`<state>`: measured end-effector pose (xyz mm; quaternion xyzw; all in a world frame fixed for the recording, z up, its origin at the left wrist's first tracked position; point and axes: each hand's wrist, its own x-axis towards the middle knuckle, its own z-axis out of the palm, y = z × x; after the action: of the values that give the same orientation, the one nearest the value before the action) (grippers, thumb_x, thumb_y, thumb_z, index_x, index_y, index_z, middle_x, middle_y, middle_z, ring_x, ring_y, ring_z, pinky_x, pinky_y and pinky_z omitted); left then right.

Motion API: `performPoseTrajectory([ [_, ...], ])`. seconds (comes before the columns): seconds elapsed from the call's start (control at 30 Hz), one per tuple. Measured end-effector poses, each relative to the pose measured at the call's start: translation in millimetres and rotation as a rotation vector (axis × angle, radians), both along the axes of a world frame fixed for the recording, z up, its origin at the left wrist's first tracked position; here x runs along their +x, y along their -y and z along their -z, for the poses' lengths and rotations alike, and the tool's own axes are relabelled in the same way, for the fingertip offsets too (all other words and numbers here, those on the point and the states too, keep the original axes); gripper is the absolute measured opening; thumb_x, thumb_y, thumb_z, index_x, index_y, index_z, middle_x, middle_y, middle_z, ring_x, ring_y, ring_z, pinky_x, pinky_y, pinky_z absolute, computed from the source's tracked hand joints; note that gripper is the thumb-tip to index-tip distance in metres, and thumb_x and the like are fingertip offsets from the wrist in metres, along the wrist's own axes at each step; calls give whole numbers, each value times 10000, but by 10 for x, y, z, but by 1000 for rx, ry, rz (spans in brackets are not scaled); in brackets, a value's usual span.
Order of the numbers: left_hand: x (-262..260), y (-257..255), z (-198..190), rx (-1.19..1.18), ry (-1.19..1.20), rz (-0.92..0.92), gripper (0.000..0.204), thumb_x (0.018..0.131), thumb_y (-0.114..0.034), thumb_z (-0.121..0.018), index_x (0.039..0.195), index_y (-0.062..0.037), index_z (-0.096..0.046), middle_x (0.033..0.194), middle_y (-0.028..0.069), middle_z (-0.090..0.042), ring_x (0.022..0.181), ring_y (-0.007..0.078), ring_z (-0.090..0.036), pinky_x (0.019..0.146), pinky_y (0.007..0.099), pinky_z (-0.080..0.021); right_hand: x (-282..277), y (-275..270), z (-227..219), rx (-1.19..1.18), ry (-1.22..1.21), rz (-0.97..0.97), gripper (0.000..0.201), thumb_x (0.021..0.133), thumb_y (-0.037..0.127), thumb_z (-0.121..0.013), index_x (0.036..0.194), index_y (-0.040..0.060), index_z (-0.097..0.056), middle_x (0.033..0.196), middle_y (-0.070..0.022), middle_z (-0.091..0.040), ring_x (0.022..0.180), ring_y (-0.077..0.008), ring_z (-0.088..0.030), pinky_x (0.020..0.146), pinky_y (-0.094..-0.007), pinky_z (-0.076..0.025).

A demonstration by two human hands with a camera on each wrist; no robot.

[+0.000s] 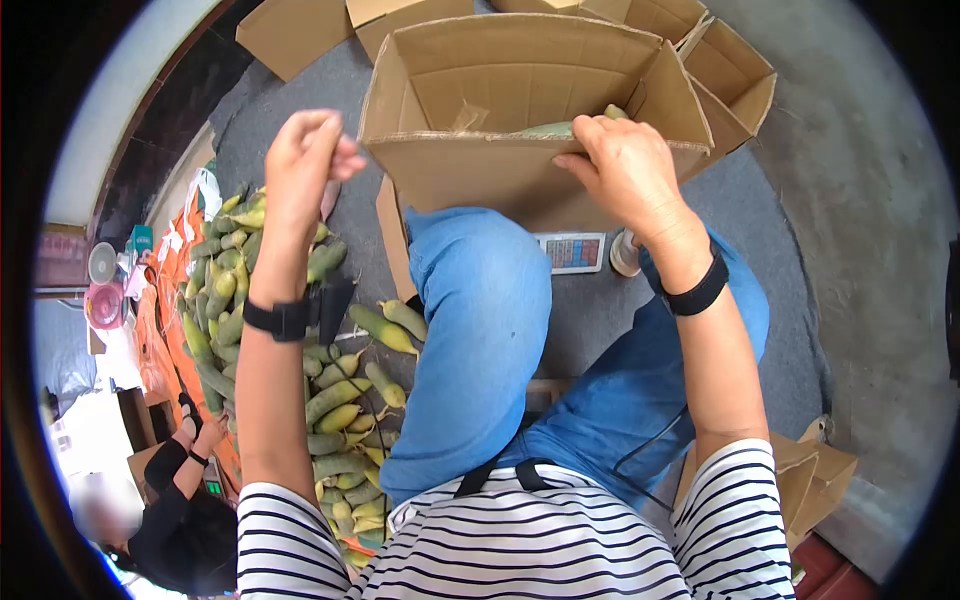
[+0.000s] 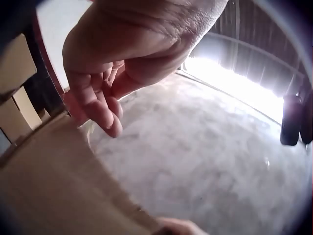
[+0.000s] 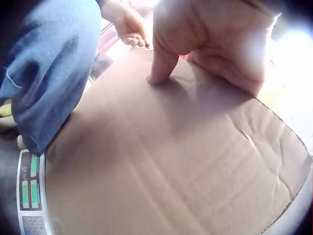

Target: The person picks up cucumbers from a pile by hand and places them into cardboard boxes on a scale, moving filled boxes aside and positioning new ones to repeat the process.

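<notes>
In the head view, a cardboard box (image 1: 520,185) stands in front of the knees, its top open toward me. My right hand (image 1: 630,170) grips the near rim, thumb on the outer side and fingers over the edge. The right wrist view shows that thumb (image 3: 164,68) against the cardboard wall (image 3: 146,147). Inside the box, the tip of a green radish (image 1: 613,112) shows beside the right fingers; the near wall hides most of the contents. My left hand (image 1: 300,165) hangs in the air left of the box, fingers loosely curled around nothing.
A heap of green radishes (image 1: 335,400) lies left of the legs. A digital scale (image 1: 575,252) sits below the box, partly covered by it. More cardboard boxes (image 1: 735,75) stand behind. Another person (image 1: 170,520) is at the lower left.
</notes>
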<state>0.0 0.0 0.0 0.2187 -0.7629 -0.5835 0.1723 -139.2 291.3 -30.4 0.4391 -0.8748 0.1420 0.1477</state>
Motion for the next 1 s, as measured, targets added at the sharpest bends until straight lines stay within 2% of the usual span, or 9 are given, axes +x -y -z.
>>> performPoseTrajectory([
  [0.1,681,152,717,-28,-48,-153,188,953,-203,-552,1025,-29,-565,744,47,-613,586,116,-605,516,211,-454,-15,-54,-31,48,-65,-20,257,765,265,-709,773,59,-558,760,-114,-639,766,-310,-632,698,-422,-494],
  [0.23,2309,141,1746,-120,382,-236,133,923,-127,-497,932,-16,-571,671,71,-606,553,146,-591,522,282,-473,10,60,81,-17,-70,-49,294,805,296,-684,793,47,-529,776,-148,-622,775,-354,-609,635,-448,-479],
  [0.3,3213,-248,2416,-336,750,-54,186,855,-180,-564,868,5,-583,692,180,-606,616,314,-605,596,407,-481,5,71,80,-4,-42,-32,315,833,317,-661,818,39,-512,785,-165,-611,780,-379,-591,631,-457,-459],
  [0.33,3697,-449,2786,-120,802,44,225,838,-220,-588,880,1,-585,768,218,-623,714,372,-611,659,442,-483,-10,76,76,3,-48,-28,318,841,321,-653,829,36,-512,792,-168,-609,782,-386,-586,630,-455,-454],
  [0.43,4361,-913,2828,-55,979,249,253,817,-243,-600,937,-21,-600,933,220,-646,889,402,-611,756,453,-481,65,98,14,31,-23,-23,332,854,338,-643,864,28,-524,804,-178,-603,786,-395,-576,635,-447,-446],
  [0.53,4387,-975,2693,-222,1142,-182,244,778,-213,-618,943,-34,-597,942,227,-630,901,408,-592,786,474,-467,107,142,-25,87,-5,67,370,856,375,-644,917,22,-552,810,-186,-599,784,-384,-576,648,-437,-445],
  [0.73,4344,120,2324,-944,842,-504,257,773,-87,-585,1000,11,-516,972,221,-534,915,407,-532,814,476,-432,88,178,-55,126,-5,116,433,854,414,-647,974,5,-571,819,-181,-609,771,-367,-590,648,-421,-449],
  [0.87,4371,705,2436,-1096,807,-330,274,771,-93,-596,1017,-3,-515,1001,209,-543,941,399,-543,835,461,-443,32,159,2,94,-20,94,440,851,419,-647,986,7,-578,828,-183,-616,782,-365,-598,662,-418,-454],
  [1.0,4186,781,2695,-914,1317,-86,356,783,-124,-655,1092,-33,-504,1092,184,-537,979,371,-562,849,452,-466,23,158,-20,99,-53,99,432,847,420,-650,967,12,-576,835,-184,-619,790,-370,-598,667,-421,-455],
])
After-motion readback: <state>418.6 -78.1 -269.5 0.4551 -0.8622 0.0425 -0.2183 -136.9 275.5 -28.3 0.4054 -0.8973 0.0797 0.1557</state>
